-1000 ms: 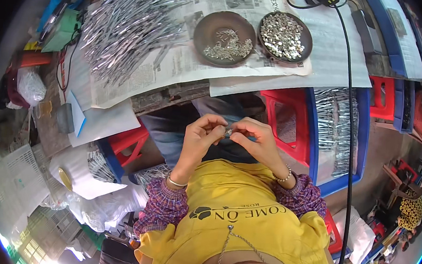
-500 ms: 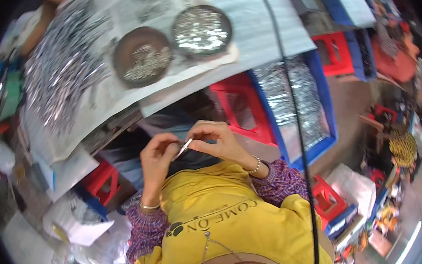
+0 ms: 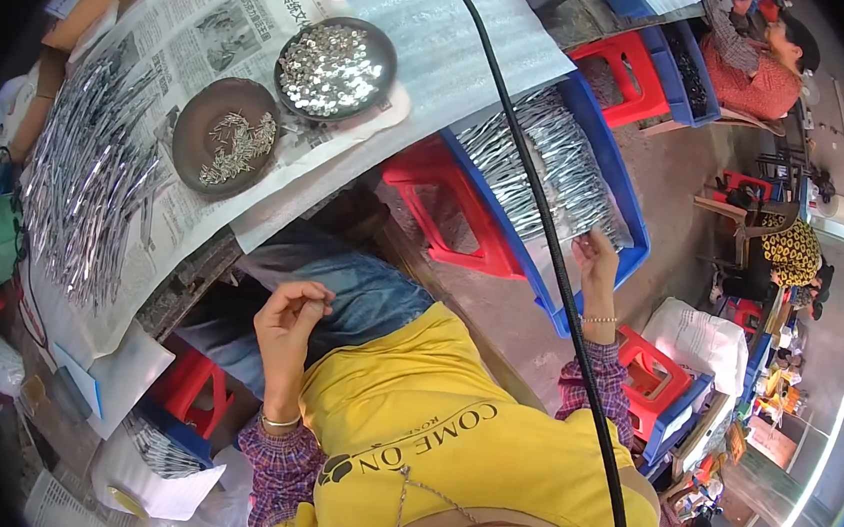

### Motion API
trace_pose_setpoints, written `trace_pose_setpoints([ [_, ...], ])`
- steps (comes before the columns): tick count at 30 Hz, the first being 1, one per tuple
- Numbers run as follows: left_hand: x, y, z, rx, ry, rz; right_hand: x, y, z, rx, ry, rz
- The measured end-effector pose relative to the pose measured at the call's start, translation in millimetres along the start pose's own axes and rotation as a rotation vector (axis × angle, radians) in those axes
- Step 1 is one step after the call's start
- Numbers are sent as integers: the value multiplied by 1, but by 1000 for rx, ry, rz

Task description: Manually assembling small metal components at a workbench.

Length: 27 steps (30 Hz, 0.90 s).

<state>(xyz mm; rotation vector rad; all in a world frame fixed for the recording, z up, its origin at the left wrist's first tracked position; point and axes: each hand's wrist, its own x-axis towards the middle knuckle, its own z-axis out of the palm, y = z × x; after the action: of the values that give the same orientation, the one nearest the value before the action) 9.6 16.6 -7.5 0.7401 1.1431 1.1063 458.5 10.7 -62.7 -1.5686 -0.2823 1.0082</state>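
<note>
Before my body, my left hand [image 3: 290, 332] is raised with thumb and fingers drawn together; whatever may be between the tips is too small to make out. Well apart from it, my right hand [image 3: 597, 271] reaches over the near end of a blue tray [image 3: 632, 267]. Its fingers are loosely bent and slightly apart, beside the slender silver metal pieces [image 3: 541, 164] laid in rows there. On the table, a brown bowl [image 3: 192, 138] holds small metal pins, and a dark bowl [image 3: 388, 60] holds shiny little discs. Many loose silver strips [image 3: 93, 175] lie left of them.
Newspaper [image 3: 185, 42] covers part of the worktable. The blue tray rests on a red stool [image 3: 458, 201]. A black cable [image 3: 547, 209] hangs across the view. Another red stool [image 3: 648, 379] and a white sack [image 3: 701, 343] stand at right. A co-worker [image 3: 754, 77] sits at the far right.
My hands were together on a small silver piece; now they are apart. My right hand has moved right to the blue tray, while my left remains before my body.
</note>
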Motion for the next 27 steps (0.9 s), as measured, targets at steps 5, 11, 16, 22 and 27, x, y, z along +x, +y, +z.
trace_pose_setpoints([
  [5, 3, -5, 0, 36, -34, -5, 4, 45, -29, -49, -71, 173],
  [11, 6, -6, -2, 32, -21, -25, -13, 39, -4, -329, -212, 102],
  [16, 2, -9, -3, 24, -1, -64, -24, 41, 22, -150, -108, 345],
  [22, -1, -11, -4, 99, -26, -89, -8, 51, 10, -281, -166, 394],
  [27, 0, 44, 6, -112, -119, -144, -24, 8, 11, -512, -154, 378],
])
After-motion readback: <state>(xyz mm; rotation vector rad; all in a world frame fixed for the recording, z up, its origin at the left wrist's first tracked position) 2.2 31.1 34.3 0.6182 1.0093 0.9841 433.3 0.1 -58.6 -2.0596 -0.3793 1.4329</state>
